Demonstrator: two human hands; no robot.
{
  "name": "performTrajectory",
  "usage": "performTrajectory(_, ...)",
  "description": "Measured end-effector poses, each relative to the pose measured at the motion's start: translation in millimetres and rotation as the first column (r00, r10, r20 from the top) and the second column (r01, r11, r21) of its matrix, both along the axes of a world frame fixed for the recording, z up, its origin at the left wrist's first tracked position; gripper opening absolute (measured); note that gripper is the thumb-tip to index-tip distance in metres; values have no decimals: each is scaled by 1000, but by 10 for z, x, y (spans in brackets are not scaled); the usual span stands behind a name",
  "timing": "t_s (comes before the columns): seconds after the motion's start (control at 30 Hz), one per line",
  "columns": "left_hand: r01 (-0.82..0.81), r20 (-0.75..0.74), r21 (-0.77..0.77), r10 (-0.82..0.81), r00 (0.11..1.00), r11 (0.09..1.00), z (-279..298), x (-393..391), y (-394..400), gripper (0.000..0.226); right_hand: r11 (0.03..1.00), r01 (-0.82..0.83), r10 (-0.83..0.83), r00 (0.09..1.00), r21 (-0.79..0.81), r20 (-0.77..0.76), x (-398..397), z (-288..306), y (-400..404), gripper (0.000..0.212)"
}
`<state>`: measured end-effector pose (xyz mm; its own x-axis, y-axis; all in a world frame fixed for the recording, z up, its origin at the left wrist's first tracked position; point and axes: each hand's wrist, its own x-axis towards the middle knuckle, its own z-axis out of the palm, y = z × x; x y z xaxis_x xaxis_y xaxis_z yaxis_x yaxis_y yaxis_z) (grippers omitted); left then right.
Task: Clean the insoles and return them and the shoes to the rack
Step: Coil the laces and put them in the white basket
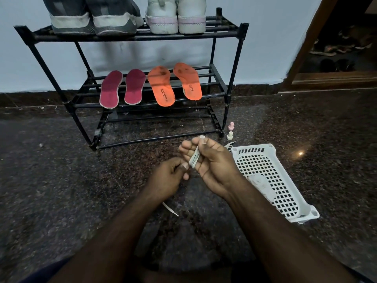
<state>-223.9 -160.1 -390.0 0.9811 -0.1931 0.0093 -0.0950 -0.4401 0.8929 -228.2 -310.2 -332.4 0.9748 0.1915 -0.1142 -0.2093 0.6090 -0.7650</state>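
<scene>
Head view: a black three-tier metal shoe rack (234,64) is seen standing on a dark speckled stone floor (51,170) against a pale wall. On its top shelf a pair of grey fabric sneakers (95,19) is placed at the left and a pair of white sneakers with pale pink trim (176,17) just beside it at the right, heels toward the camera. On the middle shelf four insoles are laid side by side, tilted over the bars: two maroon insoles with white edges (122,88) at the left and two orange insoles with dark smudges and printed lettering (175,83) at the right. A folded bundle of white shoelace (194,158) is gripped in the right hand (212,162), fingers curled round it, palm turned inward. The left hand (167,176) is held just beside it, its fingers curled and pinching a strand of the same lace, whose loose end is seen trailing on the floor below the wrist. A white perforated plastic basket (285,170) lies on the floor at the right with a pale cloth (261,186) inside. Two small bottles, pink and cream (230,131), stand near the rack's right foot
</scene>
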Motion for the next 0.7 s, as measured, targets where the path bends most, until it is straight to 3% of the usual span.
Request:
performTrajectory(0.13, 0, -70, -67, -5, 998, 998, 44, -27, 30, 19, 996, 82, -81, 996, -22, 30, 63, 28, -141, 21)
performTrajectory(0.3, -14, -172, -264, -33, 985, 964, 115, -27, 53, 14, 981, 170, -167, 985, 92, -33, 119, 52, -298, 20)
performTrajectory(0.4, 51, -172, -171, -81, 982, 984, 85, -34, 63, 19, 967, 216, -216, 976, 133, -11, 126, 55, -306, 20)
performTrajectory(0.47, 128, -149, -68, -137, 979, 989, 97, -67, 12, 18, 966, 259, -259, 964, 5, 56, 151, -4, -266, 19)
performTrajectory(0.5, 158, -128, -11, -158, 979, 987, 105, -82, -15, 17, 949, 283, -268, 956, -137, 121, 159, -38, -237, 19)
performTrajectory(0.53, 179, -96, 46, -174, 980, 983, 124, -99, -34, 16, 894, 312, -255, 944, -323, 207, 162, -94, -209, 18)
performTrajectory(0.6, 184, -21, 123, -183, 983, 975, 165, -126, -47, 16, 652, 347, -130, 927, -674, 352, 148, -221, -161, 16)
performTrajectory(0.7, 123, 85, 190, -141, 986, 974, 227, -129, -5, 11, 308, 216, 110, 959, -926, 260, 101, -335, -111, 15)
